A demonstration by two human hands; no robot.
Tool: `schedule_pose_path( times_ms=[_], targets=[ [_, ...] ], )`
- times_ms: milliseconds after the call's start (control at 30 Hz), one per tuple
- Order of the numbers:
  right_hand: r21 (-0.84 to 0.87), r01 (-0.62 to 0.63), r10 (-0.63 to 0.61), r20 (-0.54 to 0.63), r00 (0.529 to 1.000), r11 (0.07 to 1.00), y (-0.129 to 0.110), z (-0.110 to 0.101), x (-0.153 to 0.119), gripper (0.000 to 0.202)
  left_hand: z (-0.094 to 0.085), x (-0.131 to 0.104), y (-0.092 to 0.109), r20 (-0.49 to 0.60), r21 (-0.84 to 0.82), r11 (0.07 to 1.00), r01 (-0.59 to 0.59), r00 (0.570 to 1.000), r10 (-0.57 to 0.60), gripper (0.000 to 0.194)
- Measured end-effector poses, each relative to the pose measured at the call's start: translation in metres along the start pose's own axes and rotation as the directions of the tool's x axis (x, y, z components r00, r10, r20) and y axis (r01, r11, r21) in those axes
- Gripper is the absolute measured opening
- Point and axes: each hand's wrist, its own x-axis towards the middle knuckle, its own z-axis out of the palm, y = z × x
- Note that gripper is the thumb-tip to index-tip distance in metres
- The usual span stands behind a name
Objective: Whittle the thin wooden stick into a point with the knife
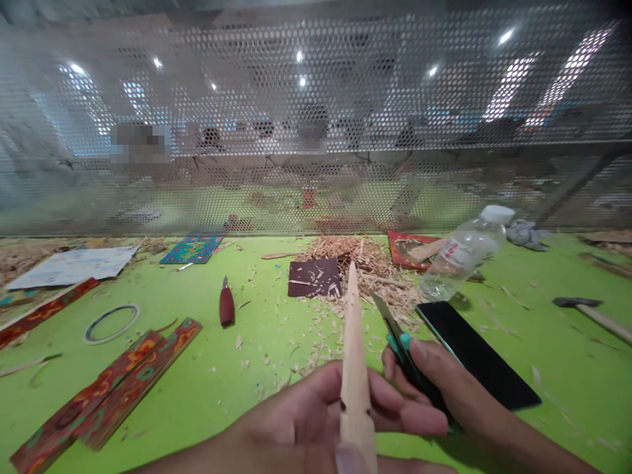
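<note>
My left hand (301,421) is closed around the lower part of a pale carved wooden stick (354,355), which points away from me and narrows to a tip. Notches are cut into both its sides near my fingers. In my right hand (439,382) is a utility knife (407,362) with a dark body and green parts, its blade extended up and to the left. The blade is beside the stick, apart from it. Beyond the stick's tip lie a dark brown sheet of sandpaper (311,276) and a heap of wood shavings (345,250).
A black phone (478,355) and a tilted clear bottle (461,253) are right of my hands. A hammer (587,313) lies farther right. To the left are a red-handled carving knife (226,306), a tape ring (112,322) and painted wooden strips (113,388). A perforated metal screen (276,131) stands behind.
</note>
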Motion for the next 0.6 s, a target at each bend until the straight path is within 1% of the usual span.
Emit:
schedule_pose_path(
  times_ms=[100,200,300,400,500,600],
  targets=[
    [0.006,0.02,-0.02,0.01,1.0,1.0,0.001,0.0,0.0,0.06,-0.005,0.001,-0.005,0.007,0.019,1.0,-0.007,1.0,0.007,0.027],
    [-0.005,0.021,-0.02,0.03,0.999,1.0,0.003,-0.002,0.0,0.059,-0.008,0.001,-0.006,0.015,0.022,1.0,0.005,1.0,-0.006,0.031],
    [0.013,0.007,-0.008,0.048,0.999,1.0,0.003,-0.002,0.001,0.059,-0.008,0.0,-0.005,-0.01,0.027,1.0,0.004,1.0,-0.004,0.033],
    [0.04,-0.002,-0.001,0.075,0.997,0.999,0.003,-0.001,0.001,0.059,-0.007,0.002,-0.006,-0.003,0.023,1.0,0.006,1.0,-0.006,0.033],
    [0.065,-0.005,0.0,0.085,0.996,0.998,0.002,0.001,0.001,0.058,-0.007,0.006,-0.008,0.032,0.0,1.0,-0.006,0.999,0.006,0.032],
    [0.094,-0.019,0.011,0.09,0.996,0.995,0.001,0.002,0.001,0.056,-0.012,0.009,-0.006,0.085,-0.004,1.0,-0.021,0.996,0.021,0.033]
  ],
)
